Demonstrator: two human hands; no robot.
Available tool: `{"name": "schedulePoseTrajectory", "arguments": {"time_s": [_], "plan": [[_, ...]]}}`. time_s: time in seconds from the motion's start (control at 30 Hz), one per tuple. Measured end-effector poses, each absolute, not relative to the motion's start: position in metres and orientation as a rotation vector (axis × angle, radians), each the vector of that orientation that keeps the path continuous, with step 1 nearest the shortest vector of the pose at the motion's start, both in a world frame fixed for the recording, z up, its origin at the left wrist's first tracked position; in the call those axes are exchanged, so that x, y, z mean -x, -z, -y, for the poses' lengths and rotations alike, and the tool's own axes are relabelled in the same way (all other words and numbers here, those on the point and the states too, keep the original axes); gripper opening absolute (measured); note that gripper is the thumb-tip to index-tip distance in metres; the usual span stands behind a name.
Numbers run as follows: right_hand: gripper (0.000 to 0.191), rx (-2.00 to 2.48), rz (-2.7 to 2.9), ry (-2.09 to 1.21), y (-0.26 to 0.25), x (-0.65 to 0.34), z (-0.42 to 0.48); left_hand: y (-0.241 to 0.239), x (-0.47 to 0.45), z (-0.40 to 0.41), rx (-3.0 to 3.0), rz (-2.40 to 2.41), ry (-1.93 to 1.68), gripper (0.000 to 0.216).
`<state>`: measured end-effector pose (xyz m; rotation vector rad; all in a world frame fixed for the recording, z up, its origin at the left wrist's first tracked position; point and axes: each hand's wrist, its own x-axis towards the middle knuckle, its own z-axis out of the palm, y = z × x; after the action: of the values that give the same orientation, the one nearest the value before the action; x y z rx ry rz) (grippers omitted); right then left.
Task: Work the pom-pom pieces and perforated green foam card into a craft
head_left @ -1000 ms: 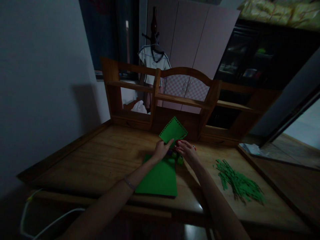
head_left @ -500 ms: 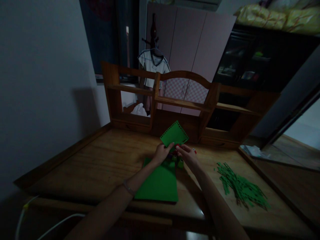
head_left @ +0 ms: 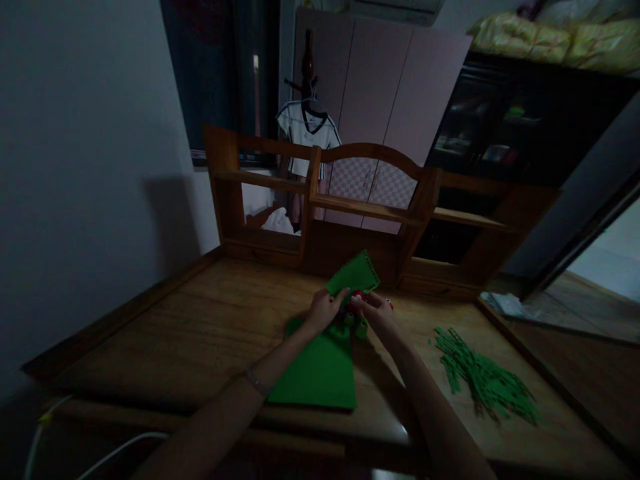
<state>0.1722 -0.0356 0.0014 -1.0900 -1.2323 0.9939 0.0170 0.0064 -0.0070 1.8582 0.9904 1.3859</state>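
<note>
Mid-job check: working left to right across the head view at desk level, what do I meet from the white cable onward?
White cable, bracelet, left hand, right hand, pile of green strips. Left out: the raised green sheet, which overlaps the hands.

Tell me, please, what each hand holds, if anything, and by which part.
The left hand holds a green perforated sheet by its near edge. The right hand grips a small red object; which part is unclear.
</note>
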Motion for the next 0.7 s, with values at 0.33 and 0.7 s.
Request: {"name": "schedulePoseTrajectory", "arguments": {"time_s": [0.33, 0.7], "plan": [[0.031, 1.104, 1.240, -0.982, 0.0010, -0.1700, 0.0363, 0.0036, -0.0158, -0.0050, -1.966, -1.065, -1.313, 0.038], [0.034, 1.137, 1.207, -0.965, 0.0017, -0.1690, 0.0351, 0.0099, -0.0162, -0.0094, -1.999, -1.007, -1.292, 0.036]]}}
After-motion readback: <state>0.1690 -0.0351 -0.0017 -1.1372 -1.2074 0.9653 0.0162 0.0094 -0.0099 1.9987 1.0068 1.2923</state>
